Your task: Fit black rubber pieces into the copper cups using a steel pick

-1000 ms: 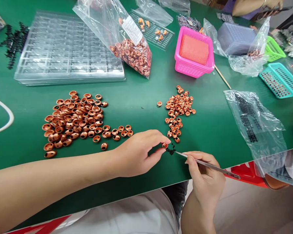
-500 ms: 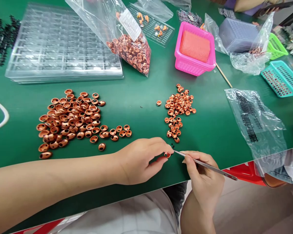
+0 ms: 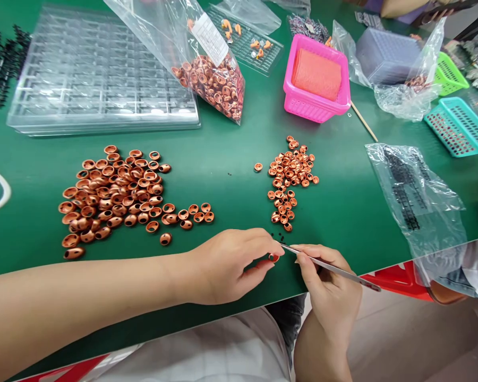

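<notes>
Between the thumb and fingertips of my left hand is a small copper-coloured shell with an opening in it. My right hand grips metal tweezers, whose tips reach to the fingertips of my left hand, close by the shell. Tiny black pieces lie on the table just beyond the tips. Above them spreads a pile of small copper shells. A larger pile of copper shells lies to the left, beyond my left forearm.
Clear plastic trays are stacked at the back left, with a bag of copper shells against them. A pink basket holds an orange-red block. At the right lie a plastic bag with black parts and a teal basket.
The tweezers and my right hand have shifted slightly left. Their tips now sit nearer my left fingertips, and more of the black pieces show. The shell stays in my left hand.
</notes>
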A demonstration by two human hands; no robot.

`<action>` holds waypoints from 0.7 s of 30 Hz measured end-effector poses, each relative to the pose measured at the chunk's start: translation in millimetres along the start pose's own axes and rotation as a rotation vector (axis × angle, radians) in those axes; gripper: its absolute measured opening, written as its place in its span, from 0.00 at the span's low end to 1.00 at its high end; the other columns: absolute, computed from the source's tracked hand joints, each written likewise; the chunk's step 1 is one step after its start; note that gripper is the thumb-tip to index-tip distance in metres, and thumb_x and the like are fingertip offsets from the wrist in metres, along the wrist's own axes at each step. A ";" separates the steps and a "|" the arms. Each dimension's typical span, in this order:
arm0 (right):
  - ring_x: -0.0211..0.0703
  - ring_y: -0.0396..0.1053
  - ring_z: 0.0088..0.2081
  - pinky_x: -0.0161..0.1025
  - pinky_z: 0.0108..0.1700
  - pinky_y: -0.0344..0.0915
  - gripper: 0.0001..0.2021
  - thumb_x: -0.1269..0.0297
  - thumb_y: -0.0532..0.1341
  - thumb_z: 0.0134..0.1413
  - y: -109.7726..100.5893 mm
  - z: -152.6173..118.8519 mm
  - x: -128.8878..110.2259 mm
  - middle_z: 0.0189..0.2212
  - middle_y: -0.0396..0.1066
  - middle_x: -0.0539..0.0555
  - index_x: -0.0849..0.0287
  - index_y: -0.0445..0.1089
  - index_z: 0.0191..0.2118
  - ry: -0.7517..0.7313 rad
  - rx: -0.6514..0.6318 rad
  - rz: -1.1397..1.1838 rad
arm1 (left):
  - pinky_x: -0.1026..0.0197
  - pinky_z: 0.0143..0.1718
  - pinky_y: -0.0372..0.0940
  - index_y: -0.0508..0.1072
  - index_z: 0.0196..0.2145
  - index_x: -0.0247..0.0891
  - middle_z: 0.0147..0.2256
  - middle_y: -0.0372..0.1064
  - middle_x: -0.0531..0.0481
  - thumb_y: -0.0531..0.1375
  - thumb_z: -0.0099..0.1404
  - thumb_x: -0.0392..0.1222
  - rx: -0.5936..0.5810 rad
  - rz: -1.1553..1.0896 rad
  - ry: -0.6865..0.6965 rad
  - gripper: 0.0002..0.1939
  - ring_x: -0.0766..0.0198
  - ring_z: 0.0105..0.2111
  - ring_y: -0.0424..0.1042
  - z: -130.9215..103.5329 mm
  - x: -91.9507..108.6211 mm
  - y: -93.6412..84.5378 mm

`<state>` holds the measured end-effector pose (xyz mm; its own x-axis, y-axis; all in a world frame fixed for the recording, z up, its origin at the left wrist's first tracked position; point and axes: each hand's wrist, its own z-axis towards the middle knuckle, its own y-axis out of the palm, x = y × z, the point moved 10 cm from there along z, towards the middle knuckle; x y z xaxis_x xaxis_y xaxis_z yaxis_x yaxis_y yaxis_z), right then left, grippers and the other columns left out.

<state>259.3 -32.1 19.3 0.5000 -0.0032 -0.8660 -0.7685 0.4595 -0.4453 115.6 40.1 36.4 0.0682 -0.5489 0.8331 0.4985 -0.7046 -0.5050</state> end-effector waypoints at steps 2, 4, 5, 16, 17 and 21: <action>0.41 0.76 0.35 0.36 0.34 0.72 0.05 0.71 0.65 0.54 -4.5 -1.2 2.2 0.34 0.78 0.50 0.55 0.74 0.37 0.027 0.060 0.026 | 0.63 0.40 0.69 0.70 0.46 0.35 0.40 0.73 0.46 0.53 0.68 0.31 0.016 -0.012 0.000 0.11 0.63 0.39 0.73 1.1 1.0 -3.8; 0.40 0.75 0.32 0.36 0.32 0.72 0.02 0.69 0.66 0.54 -9.1 -2.6 4.6 0.33 0.77 0.51 0.56 0.74 0.35 0.060 0.119 0.040 | 0.63 0.40 0.68 0.70 0.46 0.35 0.40 0.73 0.46 0.54 0.68 0.31 0.059 0.019 -0.027 0.10 0.64 0.38 0.72 1.1 -0.2 -12.2; 0.39 0.74 0.31 0.35 0.31 0.71 0.02 0.68 0.66 0.54 -10.8 -3.2 5.8 0.32 0.77 0.51 0.56 0.73 0.35 0.078 0.140 0.034 | 0.62 0.40 0.68 0.70 0.46 0.35 0.40 0.73 0.46 0.54 0.68 0.31 0.074 0.043 -0.042 0.10 0.64 0.38 0.72 0.6 -1.0 -15.9; 0.40 0.74 0.31 0.36 0.30 0.70 0.02 0.66 0.65 0.55 -6.4 -1.5 2.1 0.31 0.77 0.51 0.57 0.74 0.35 0.068 0.102 -0.068 | 0.62 0.36 0.67 0.70 0.45 0.34 0.38 0.71 0.46 0.52 0.68 0.31 -0.017 0.047 -0.058 0.11 0.63 0.35 0.71 0.4 -3.9 -1.3; 0.40 0.75 0.32 0.36 0.30 0.70 0.02 0.67 0.65 0.55 -4.8 -1.3 0.6 0.32 0.78 0.51 0.56 0.74 0.35 0.047 0.087 -0.072 | 0.62 0.36 0.67 0.70 0.46 0.34 0.39 0.72 0.45 0.52 0.68 0.31 -0.011 0.037 -0.049 0.11 0.63 0.35 0.71 1.4 -3.3 0.1; 0.43 0.76 0.35 0.38 0.33 0.72 0.02 0.68 0.65 0.55 -0.8 -1.0 -1.8 0.33 0.78 0.52 0.55 0.75 0.36 0.006 0.043 -0.084 | 0.63 0.38 0.68 0.69 0.47 0.35 0.41 0.73 0.45 0.53 0.68 0.30 0.006 -0.006 -0.009 0.11 0.63 0.38 0.72 3.5 -1.3 3.0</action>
<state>258.6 -33.4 21.0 0.5597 -0.0484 -0.8273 -0.7057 0.4955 -0.5065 120.0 40.2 34.6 0.0728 -0.5406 0.8381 0.5042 -0.7051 -0.4986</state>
